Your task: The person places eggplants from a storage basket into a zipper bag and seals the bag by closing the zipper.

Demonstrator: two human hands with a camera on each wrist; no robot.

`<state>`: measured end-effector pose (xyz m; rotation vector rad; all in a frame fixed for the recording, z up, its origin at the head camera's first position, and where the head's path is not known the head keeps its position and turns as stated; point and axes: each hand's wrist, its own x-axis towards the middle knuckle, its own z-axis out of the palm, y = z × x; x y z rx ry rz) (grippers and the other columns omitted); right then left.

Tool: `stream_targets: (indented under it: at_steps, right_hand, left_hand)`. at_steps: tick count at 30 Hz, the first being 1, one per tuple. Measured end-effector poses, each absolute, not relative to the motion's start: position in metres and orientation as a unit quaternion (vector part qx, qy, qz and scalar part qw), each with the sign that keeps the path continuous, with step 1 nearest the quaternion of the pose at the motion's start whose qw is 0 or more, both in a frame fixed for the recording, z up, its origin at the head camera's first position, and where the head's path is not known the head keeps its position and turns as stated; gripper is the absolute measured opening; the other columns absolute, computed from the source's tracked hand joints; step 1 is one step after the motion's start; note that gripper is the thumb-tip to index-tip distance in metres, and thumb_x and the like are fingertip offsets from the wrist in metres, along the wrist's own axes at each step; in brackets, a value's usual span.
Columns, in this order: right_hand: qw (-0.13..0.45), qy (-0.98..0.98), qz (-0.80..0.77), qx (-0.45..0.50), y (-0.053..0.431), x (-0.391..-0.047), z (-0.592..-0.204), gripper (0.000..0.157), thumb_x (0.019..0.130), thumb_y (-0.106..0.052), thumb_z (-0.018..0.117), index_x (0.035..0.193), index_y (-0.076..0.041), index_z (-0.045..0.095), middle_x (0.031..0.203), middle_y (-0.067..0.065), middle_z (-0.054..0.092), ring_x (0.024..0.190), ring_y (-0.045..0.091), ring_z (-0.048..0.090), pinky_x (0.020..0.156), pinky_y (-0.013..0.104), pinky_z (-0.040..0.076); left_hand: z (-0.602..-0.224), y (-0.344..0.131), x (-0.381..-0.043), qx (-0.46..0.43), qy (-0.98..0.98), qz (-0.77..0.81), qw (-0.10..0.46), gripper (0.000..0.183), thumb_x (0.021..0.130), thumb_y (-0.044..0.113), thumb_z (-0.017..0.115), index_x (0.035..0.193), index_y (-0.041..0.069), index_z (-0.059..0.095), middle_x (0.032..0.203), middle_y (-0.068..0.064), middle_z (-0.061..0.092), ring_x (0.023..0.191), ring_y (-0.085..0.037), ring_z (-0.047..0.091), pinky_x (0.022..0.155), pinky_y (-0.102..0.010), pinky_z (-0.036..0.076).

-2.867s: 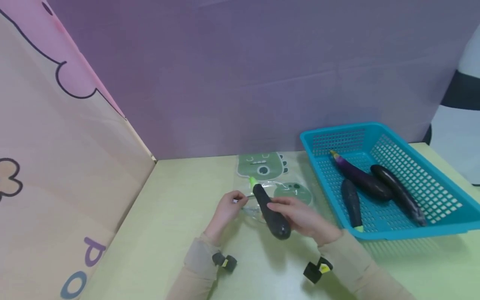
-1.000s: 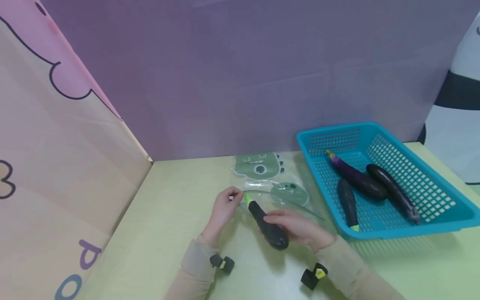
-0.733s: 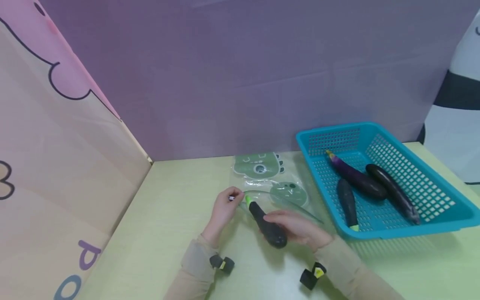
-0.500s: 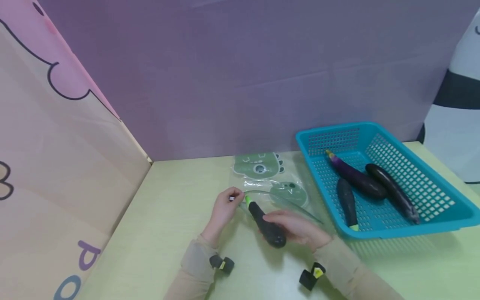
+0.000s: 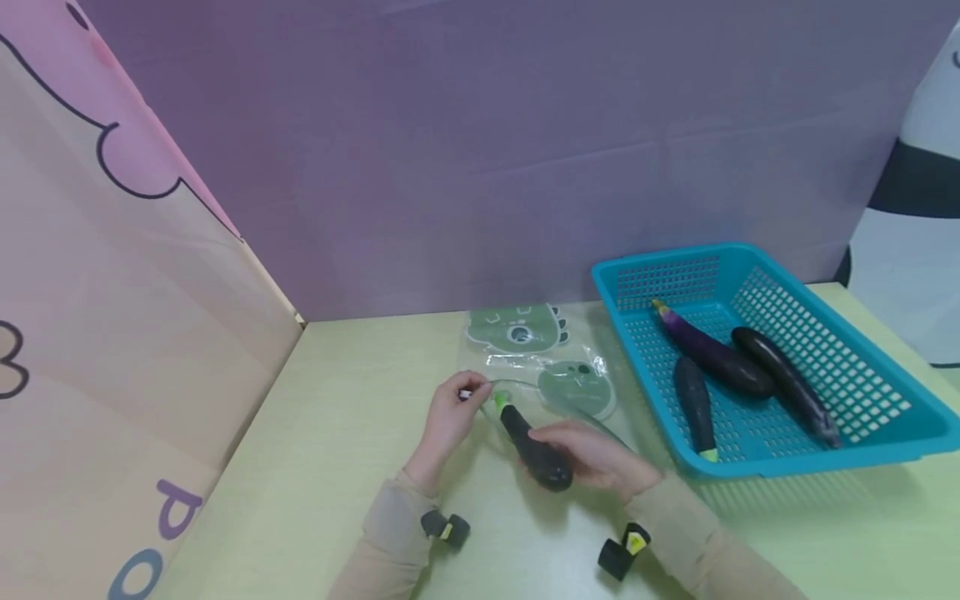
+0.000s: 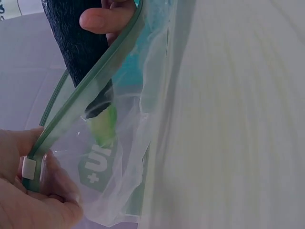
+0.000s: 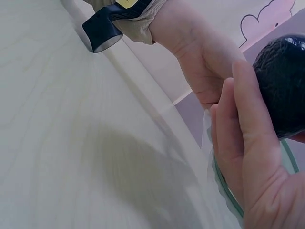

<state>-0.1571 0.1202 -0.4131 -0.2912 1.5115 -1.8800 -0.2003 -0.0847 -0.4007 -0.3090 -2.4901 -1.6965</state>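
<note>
Two bare hands work close together, and the right hand [image 5: 596, 454] has its thumb and fingers wrapped around the thick part of a dark, club-shaped eggplant with a pale-green stem end [image 5: 542, 457]. The eggplant slants through that grip, its rounded bottom emerging on the side nearer the person and its narrow neck reaching forward and left. Ahead of the grip, the stem end lies within the mouth of a clear plastic bag printed with green cartoon shapes [image 5: 543, 367], seen through the film between the two edges of a green zip strip [image 6: 90, 76]. The eggplant's thick part is outside the bag.

To the left of the grip, near the stem end, the left hand [image 5: 452, 408] pinches the corner of the mouth, beside a small white slider [image 6: 29, 168]. The bag spreads forward from both hands over a pale wooden table [image 5: 360, 417].

Right of the gripping hand stands a teal perforated plastic basket [image 5: 840, 463] holding a small dark eggplant with a green end [image 5: 695, 407], a long purple eggplant with a yellowish stem [image 5: 716, 357] and a glossy blackish eggplant [image 5: 787, 385]. Beyond everything rises a plain purple backdrop [image 5: 450, 167].
</note>
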Motion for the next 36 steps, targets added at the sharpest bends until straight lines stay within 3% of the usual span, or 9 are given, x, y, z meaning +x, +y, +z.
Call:
stream_targets:
  at_steps: [13,18,26,36]
  right_hand:
    - [0.353,0.531,-0.767,-0.071,0.119,-0.166,-0.422,0.062,0.098,-0.023,0.038,0.138,0.015,0.011,0.104,0.011,0.057,0.088,0.011,0.064,0.075,0.02,0.054]
    - [0.344,0.516,-0.783,-0.046,0.114,-0.168,-0.42,0.062,0.098,-0.022,0.039,0.139,0.013,0.009,0.108,0.014,0.051,0.089,0.013,0.063,0.078,0.021,0.054]
    - [0.33,0.512,-0.792,-0.049,0.11,-0.171,-0.417,0.06,0.099,-0.021,0.035,0.141,0.012,0.007,0.106,0.013,0.053,0.089,0.014,0.063,0.081,0.026,0.054]
    - [0.307,0.518,-0.798,-0.025,0.101,-0.175,-0.414,0.055,0.099,-0.019,0.036,0.14,0.013,0.016,0.105,0.01,0.056,0.092,0.015,0.061,0.086,0.028,0.052]
  left_hand:
    - [-0.395,-0.082,-0.196,-0.134,-0.823,-0.552,0.035,0.008,0.085,0.004,0.061,0.089,-0.002,0.064,0.086,-0.016,0.065,0.074,-0.008,0.052,0.067,-0.02,0.047]
    - [-0.399,-0.083,-0.198,-0.145,-0.824,-0.547,0.037,0.009,0.085,0.005,0.061,0.089,-0.002,0.064,0.086,-0.017,0.064,0.075,-0.008,0.053,0.066,-0.02,0.047]
    - [-0.398,-0.083,-0.198,-0.142,-0.822,-0.551,0.033,0.01,0.085,0.005,0.061,0.091,-0.002,0.064,0.088,-0.017,0.064,0.076,-0.009,0.054,0.068,-0.02,0.048]
    - [-0.384,-0.081,-0.188,-0.142,-0.827,-0.544,0.012,0.009,0.086,0.002,0.059,0.09,-0.005,0.063,0.088,-0.019,0.062,0.075,-0.01,0.05,0.066,-0.019,0.045]
